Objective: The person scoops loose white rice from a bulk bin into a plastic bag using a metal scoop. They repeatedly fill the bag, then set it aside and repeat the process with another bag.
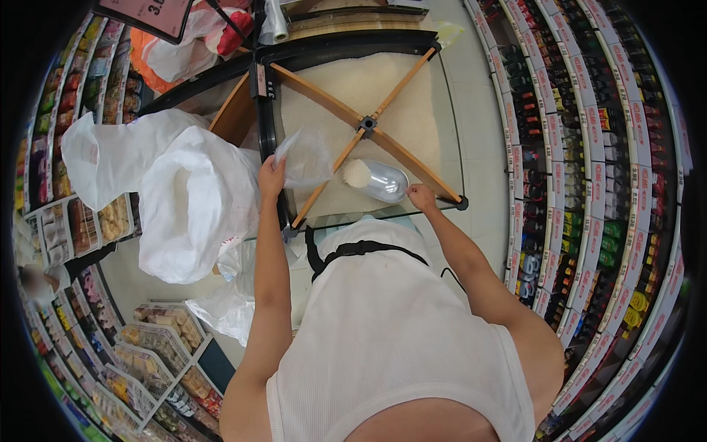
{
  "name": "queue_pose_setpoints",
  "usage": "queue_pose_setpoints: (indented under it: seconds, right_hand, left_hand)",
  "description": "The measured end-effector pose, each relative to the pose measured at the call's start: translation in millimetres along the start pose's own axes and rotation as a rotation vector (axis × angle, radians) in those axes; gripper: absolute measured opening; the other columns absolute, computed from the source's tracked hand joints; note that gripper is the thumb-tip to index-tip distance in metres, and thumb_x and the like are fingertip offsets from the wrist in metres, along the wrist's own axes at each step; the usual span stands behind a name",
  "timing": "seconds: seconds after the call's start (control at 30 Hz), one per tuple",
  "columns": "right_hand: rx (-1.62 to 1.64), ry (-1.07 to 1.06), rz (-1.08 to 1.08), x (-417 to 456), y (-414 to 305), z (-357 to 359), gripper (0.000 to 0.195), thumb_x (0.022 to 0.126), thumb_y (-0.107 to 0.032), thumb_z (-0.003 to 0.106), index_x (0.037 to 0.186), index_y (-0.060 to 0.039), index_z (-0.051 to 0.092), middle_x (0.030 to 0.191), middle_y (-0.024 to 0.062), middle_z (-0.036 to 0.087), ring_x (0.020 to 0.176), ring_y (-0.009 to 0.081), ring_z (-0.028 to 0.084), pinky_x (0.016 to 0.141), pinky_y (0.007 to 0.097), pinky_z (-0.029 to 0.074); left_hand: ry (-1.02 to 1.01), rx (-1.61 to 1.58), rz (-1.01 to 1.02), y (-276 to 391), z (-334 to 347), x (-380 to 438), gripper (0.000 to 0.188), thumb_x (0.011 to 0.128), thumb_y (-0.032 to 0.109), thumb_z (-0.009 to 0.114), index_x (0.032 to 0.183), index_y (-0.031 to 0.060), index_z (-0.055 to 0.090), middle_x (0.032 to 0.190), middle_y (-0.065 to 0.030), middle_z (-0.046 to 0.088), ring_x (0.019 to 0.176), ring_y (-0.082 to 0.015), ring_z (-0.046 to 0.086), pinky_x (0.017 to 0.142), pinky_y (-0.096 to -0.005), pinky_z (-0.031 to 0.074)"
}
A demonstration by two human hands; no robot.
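My left hand [272, 175] pinches the edge of a clear plastic bag [305, 158] over the near left corner of a glass-sided bin [450, 119]. Loose white rice [326, 80] fills that bin. In my right hand [421, 196] is the handle end of a metal scoop [388, 182], with a heap of rice at its mouth on the left. The scoop is over the rice, its mouth pointing towards the bag. Crossed wooden slats [402, 153] span the top of the bin and meet at a black hub [367, 125]. My right fingers hide the scoop's handle.
Left of the bin stands a large open white woven sack [185, 207]. A roll of plastic bags [273, 25] is beyond the bin, and a price sign [152, 16] hangs at upper left. Bottle shelves [594, 166] line the right side. Wire baskets of packaged goods [160, 348] stand at lower left.
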State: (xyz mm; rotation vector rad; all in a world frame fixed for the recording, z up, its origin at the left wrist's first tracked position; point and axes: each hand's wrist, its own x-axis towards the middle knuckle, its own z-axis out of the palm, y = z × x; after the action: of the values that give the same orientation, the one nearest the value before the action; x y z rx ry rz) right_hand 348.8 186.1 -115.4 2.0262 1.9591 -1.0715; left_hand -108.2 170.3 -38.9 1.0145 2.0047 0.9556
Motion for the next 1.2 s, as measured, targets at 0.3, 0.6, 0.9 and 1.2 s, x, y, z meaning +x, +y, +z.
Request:
queue_pose_setpoints:
  seconds: [0.3, 0.6, 0.9, 1.2]
  right_hand:
    - [0.329, 0.131, -0.187, -43.2, 49.9, -33.1, 0.019, 0.086, -0.020, 0.064, 0.083, -0.0013, 0.067, 0.071, 0.0109, 0.065, 0.066, 0.0190, 0.060, 0.064, 0.0320, 0.046]
    - [0.267, 0.218, -0.108, -70.5, 9.9, -85.4, 0.020, 0.084, -0.024, 0.067, 0.086, -0.0049, 0.070, 0.070, 0.0130, 0.065, 0.068, 0.0269, 0.064, 0.064, 0.0351, 0.048]
    - [-0.205, 0.212, -0.356, -30.8, -171.0, -116.4, 0.027, 0.083, -0.037, 0.065, 0.084, -0.0117, 0.073, 0.080, 0.0121, 0.070, 0.079, 0.0320, 0.067, 0.069, 0.0447, 0.051]
    - [-0.651, 0.094, -0.368, 47.9, -347.1, -42.3, 0.020, 0.077, -0.021, 0.065, 0.090, -0.0084, 0.074, 0.089, 0.0154, 0.072, 0.087, 0.0287, 0.071, 0.070, 0.0385, 0.056]
  left_hand:
    - [-0.073, -0.289, -0.075, 3.7, 17.5, -8.1, 0.028, 0.098, 0.029, 0.055, 0.106, 0.0044, 0.066, 0.073, 0.0020, 0.059, 0.056, -0.0066, 0.047, 0.051, -0.0241, 0.038]
    - [-0.077, -0.328, -0.042, -6.6, 46.5, -8.2, 0.032, 0.100, 0.030, 0.052, 0.109, 0.0032, 0.066, 0.067, 0.0020, 0.055, 0.054, -0.0065, 0.049, 0.050, -0.0240, 0.040]
    - [-0.197, -0.442, -0.028, 12.1, 59.1, -8.1, 0.032, 0.101, 0.031, 0.050, 0.112, 0.0057, 0.066, 0.071, 0.0023, 0.055, 0.059, -0.0064, 0.049, 0.053, -0.0239, 0.041]
    - [-0.194, -0.530, -0.165, -56.0, 83.7, 39.0, 0.035, 0.099, 0.039, 0.052, 0.099, 0.0079, 0.066, 0.068, 0.0047, 0.050, 0.057, -0.0062, 0.045, 0.052, -0.0245, 0.036]
